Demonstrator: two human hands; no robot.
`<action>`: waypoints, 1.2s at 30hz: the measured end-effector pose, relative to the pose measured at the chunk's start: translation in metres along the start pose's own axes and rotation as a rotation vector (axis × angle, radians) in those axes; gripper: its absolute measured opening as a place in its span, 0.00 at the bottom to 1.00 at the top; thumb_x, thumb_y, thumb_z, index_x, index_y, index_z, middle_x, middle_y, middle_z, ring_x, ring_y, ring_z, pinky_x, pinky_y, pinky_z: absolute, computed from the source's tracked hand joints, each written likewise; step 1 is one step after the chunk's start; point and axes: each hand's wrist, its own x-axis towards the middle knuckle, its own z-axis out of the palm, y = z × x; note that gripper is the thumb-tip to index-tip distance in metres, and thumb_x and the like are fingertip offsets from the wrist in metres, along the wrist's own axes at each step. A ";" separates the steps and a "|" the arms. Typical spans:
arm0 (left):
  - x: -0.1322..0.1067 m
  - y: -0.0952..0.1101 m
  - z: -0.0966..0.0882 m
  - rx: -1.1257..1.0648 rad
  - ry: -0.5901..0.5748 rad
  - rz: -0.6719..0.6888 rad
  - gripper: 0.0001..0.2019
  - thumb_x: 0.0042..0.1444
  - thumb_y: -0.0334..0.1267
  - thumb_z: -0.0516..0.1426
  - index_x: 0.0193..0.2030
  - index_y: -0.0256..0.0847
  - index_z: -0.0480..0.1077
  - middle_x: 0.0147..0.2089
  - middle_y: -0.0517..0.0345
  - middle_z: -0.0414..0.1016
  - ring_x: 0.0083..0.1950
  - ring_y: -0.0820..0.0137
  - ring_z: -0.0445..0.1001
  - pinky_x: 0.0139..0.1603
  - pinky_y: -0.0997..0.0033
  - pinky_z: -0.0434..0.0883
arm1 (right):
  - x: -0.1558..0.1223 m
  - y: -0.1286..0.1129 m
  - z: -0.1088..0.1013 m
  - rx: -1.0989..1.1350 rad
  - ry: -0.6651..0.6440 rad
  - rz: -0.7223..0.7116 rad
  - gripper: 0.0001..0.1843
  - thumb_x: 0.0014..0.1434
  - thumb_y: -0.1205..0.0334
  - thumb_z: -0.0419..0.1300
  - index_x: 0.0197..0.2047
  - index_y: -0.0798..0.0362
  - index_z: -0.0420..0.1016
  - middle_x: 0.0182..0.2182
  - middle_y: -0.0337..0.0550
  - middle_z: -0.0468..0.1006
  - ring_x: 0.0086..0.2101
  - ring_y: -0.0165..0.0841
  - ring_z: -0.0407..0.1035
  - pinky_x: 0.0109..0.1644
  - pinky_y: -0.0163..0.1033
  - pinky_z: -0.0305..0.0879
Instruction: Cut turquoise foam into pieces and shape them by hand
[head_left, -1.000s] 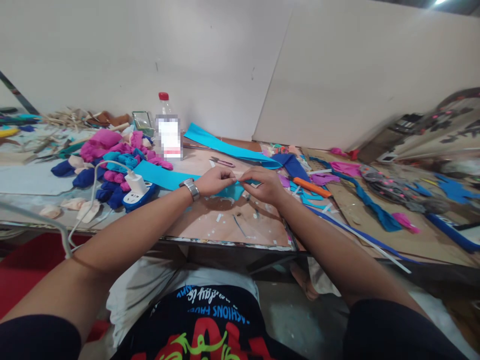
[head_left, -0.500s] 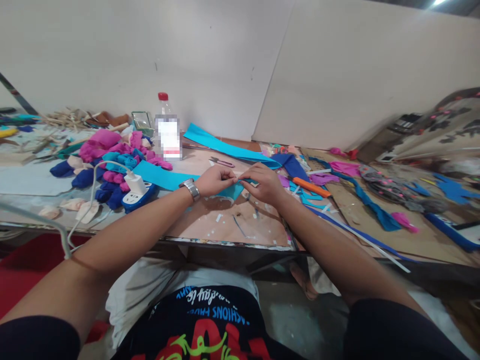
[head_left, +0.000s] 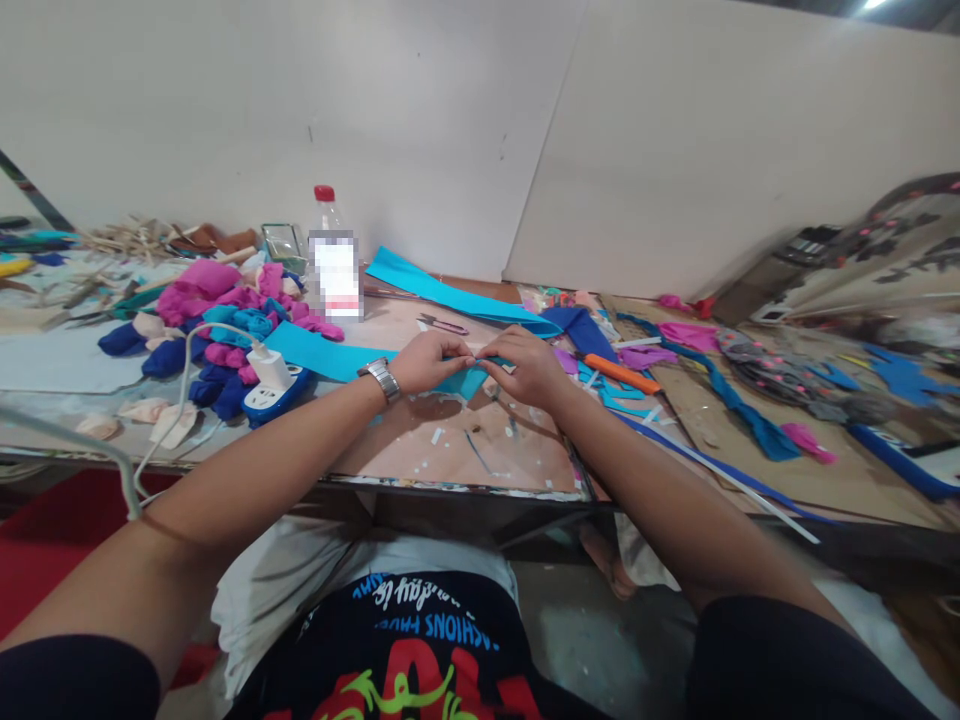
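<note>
A flat turquoise fabric strip (head_left: 330, 358) runs along the table, its right end pinched between my hands. My left hand (head_left: 431, 362), with a metal watch on the wrist, grips the strip's upper edge between thumb and fingertips. Right against it, my right hand (head_left: 523, 366) pinches the same end; the fingertips of both hands nearly meet. Exactly what they fold there is too small to make out. Behind the hands lies a second turquoise strip (head_left: 450, 295), looped at its right end. Small thread snips (head_left: 446, 327) rest between the two strips.
A red-capped bottle (head_left: 334, 270) stands behind the strip. On the left are bunched pink and blue fabric pieces (head_left: 217, 290) and a power strip (head_left: 274, 395) with a white cable. An orange utility knife (head_left: 621, 374) and fabric scraps lie right, near cardboard (head_left: 697, 420).
Almost nothing differs. Both hands stay pinched on the turquoise strip's end, with only a very slight shift of the fingers and the strip's lower corner.
</note>
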 end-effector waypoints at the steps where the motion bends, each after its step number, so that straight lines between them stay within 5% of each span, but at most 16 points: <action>1: 0.000 0.001 0.000 0.003 0.000 -0.001 0.17 0.62 0.49 0.57 0.38 0.36 0.80 0.30 0.57 0.77 0.31 0.72 0.67 0.33 0.71 0.60 | 0.000 0.000 0.000 -0.002 0.000 0.001 0.11 0.68 0.54 0.60 0.41 0.50 0.81 0.36 0.48 0.84 0.40 0.43 0.73 0.47 0.50 0.69; 9: -0.002 0.004 0.000 -0.016 -0.009 0.000 0.16 0.62 0.46 0.57 0.39 0.36 0.80 0.34 0.56 0.80 0.35 0.71 0.71 0.37 0.71 0.64 | 0.000 0.001 0.000 -0.028 -0.047 -0.014 0.09 0.68 0.58 0.58 0.41 0.51 0.79 0.37 0.50 0.82 0.41 0.44 0.72 0.47 0.50 0.68; 21: -0.006 0.008 0.000 0.268 0.019 0.069 0.14 0.65 0.43 0.56 0.44 0.42 0.81 0.37 0.54 0.83 0.36 0.66 0.76 0.38 0.69 0.63 | -0.001 0.003 0.002 -0.019 -0.112 0.005 0.07 0.67 0.60 0.58 0.42 0.52 0.77 0.38 0.51 0.82 0.42 0.44 0.71 0.46 0.49 0.67; 36: -0.006 0.011 0.002 0.370 0.027 0.043 0.14 0.68 0.44 0.54 0.47 0.41 0.79 0.42 0.52 0.83 0.42 0.62 0.78 0.41 0.67 0.64 | -0.002 0.002 0.009 0.054 -0.096 0.147 0.08 0.67 0.58 0.59 0.43 0.52 0.75 0.39 0.50 0.81 0.43 0.43 0.71 0.47 0.46 0.65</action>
